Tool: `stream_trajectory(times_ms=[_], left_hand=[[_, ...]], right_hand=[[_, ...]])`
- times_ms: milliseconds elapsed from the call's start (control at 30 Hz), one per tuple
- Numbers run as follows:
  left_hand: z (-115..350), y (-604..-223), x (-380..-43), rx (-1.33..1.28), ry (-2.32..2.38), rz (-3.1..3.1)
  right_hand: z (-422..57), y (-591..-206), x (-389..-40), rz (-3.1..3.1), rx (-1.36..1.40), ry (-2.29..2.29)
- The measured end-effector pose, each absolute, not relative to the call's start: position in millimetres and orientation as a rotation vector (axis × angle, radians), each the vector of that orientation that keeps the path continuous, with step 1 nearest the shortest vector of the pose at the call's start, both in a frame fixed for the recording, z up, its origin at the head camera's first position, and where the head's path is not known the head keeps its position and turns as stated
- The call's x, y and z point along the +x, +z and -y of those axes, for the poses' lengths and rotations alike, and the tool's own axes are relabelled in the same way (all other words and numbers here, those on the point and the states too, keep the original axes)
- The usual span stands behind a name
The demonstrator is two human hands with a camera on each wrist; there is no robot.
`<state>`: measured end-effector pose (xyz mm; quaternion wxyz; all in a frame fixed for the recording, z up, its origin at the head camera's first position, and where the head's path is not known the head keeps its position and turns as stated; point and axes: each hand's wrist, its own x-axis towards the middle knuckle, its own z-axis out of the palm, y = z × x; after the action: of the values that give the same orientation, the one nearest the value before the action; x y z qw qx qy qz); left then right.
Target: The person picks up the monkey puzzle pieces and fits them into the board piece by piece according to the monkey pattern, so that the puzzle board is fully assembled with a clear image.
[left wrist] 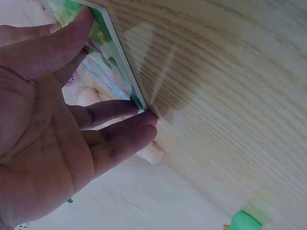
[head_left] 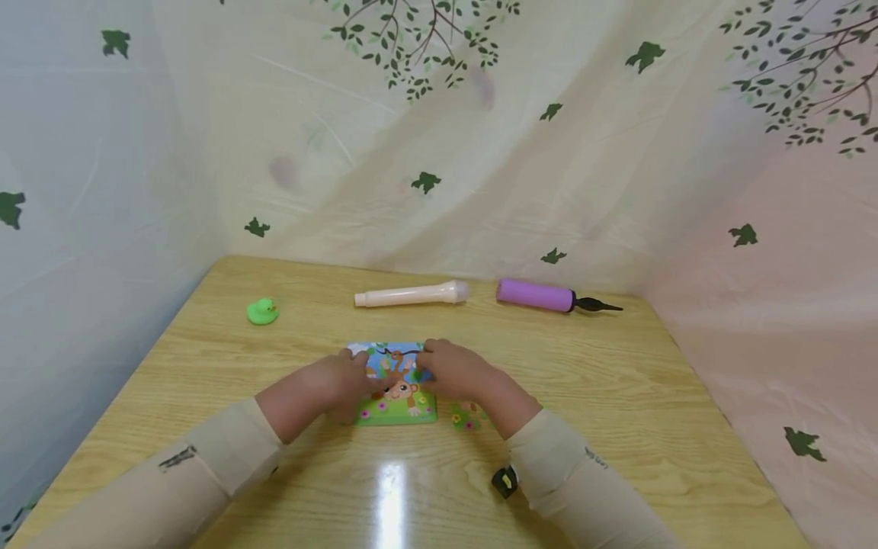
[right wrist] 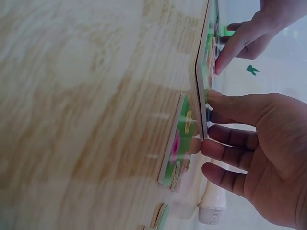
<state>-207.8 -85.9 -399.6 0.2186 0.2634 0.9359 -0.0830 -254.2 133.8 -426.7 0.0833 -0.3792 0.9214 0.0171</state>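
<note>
A jigsaw puzzle board (head_left: 394, 415) with a smiling monkey, blue sky and flowers lies flat on the table. My left hand (head_left: 336, 385) is at its left side; in the left wrist view the thumb lies over the picture and other fingertips touch the corner. At the right side my right hand (head_left: 456, 371) touches the upper corner, its thumb on the board in the right wrist view and the remaining fingers loosely extended by the edge. A loose flowered puzzle piece (right wrist: 177, 148) lies beside the board, partly under my right forearm in the head view.
A green toy duck (head_left: 262, 311) sits at the back left. Along the back lie a pale toy microphone (head_left: 411, 294) and a purple balloon pump (head_left: 535, 295) with a black nozzle. Another small piece (right wrist: 163, 216) shows in the right wrist view. Cloth walls (head_left: 480, 191) surround the table.
</note>
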Motion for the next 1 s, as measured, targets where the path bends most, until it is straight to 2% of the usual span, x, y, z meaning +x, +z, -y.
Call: stream_trajectory(times_ms=[333,533,733,1000], left_hand=[[105,-409,-205,0.757,0.012,-2.682],[114,-413,-200,0.76,0.106,-2.712],[116,-413,-196,0.786,0.123,-2.713],[117,-413,-192,0.792,0.128,-2.729]], right_hand=[[-146,-428,-249,-2.716,-1.197,-0.037],[-167,-422,-242,-2.733,-1.124,-0.104],[-192,-417,-226,-2.734,-1.02,-0.031],[-208,-424,-210,-2.749,-1.063,0.068]])
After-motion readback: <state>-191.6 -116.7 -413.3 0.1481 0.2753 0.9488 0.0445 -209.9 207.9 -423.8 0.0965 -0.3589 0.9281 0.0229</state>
